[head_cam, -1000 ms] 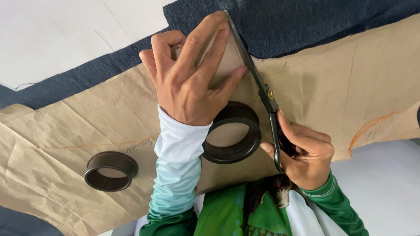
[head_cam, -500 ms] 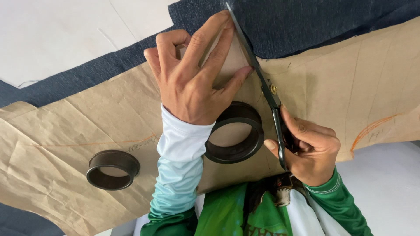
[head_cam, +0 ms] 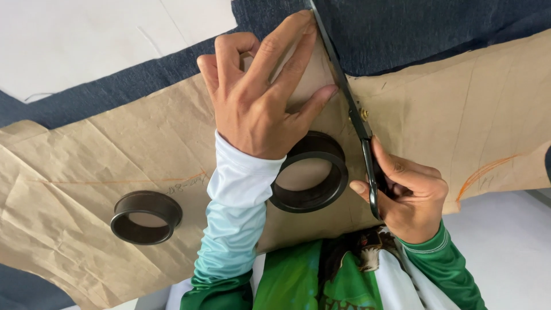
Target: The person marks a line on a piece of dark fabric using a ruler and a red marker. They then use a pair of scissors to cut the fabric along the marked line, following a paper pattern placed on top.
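A white tabletop (head_cam: 86, 40) carries dark blue cloth (head_cam: 436, 28) under a brown paper pattern (head_cam: 92, 166). The left hand (head_cam: 261, 95) presses flat on the paper, fingers spread, near two black rings (head_cam: 146, 217). The right hand (head_cam: 404, 192) grips black scissors (head_cam: 350, 109) along the paper's edge.

Dark ring (head_cam: 146, 217) on the paper's left part, white table (head_cam: 74, 40)

Left hand (head_cam: 261, 97) presses brown paper pattern (head_cam: 115, 166); right hand (head_cam: 410, 192) grips scissors (head_cam: 344, 95).
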